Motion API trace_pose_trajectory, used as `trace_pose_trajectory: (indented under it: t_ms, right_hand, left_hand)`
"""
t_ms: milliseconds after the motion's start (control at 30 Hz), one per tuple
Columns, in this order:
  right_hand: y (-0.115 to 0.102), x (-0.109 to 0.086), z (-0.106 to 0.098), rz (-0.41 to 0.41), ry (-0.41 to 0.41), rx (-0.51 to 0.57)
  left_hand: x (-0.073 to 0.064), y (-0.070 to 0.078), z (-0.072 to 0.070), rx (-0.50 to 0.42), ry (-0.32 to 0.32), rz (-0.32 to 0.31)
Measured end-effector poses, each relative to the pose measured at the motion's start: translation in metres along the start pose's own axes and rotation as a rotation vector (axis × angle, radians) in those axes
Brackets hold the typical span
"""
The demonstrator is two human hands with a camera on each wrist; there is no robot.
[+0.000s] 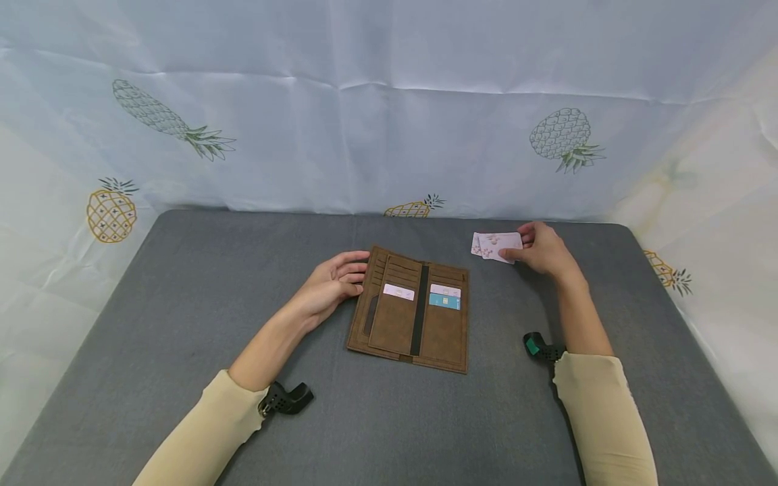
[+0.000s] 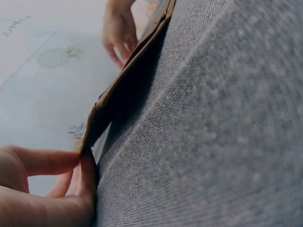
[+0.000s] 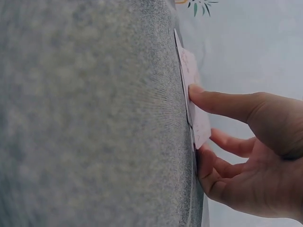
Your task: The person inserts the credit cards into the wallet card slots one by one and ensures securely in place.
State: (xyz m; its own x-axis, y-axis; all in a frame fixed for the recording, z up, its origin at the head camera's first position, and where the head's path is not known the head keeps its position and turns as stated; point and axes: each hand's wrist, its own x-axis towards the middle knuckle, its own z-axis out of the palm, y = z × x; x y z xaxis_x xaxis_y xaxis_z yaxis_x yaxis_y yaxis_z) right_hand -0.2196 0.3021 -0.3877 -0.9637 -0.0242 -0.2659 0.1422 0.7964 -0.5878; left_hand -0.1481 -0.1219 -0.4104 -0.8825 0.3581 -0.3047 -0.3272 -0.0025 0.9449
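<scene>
Brown wallet (image 1: 396, 322), L hand (image 1: 326, 289) pinching, underside (image 2: 135, 87) L-wrist cam only

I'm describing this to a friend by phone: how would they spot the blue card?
On the grey table lies an open brown wallet. Right of its dark band sits the blue card, directly below a pale card. It's the only blue card showing; the others are pale.

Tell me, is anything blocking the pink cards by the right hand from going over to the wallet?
Nothing I can see. The right hand holds the pink cards, and only gray table lies between them and the wallet. The left hand holds the wallet's opposite edge, so it isn't in the way.
</scene>
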Motion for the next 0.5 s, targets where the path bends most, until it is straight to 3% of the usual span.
trace_pose_trajectory:
  t_ms: [267, 500]
  right_hand:
    - [-0.0002, -0.0003, -0.0011, 0.008, 0.033, 0.007]
    - [0.0017, -0.0005, -0.0059, -0.054, 0.027, 0.048]
  left_hand:
    - [-0.0001, 0.0001, -0.0001, -0.002, 0.0, -0.001]
    - [-0.0001, -0.0008, -0.0002, 0.0, 0.0, 0.008]
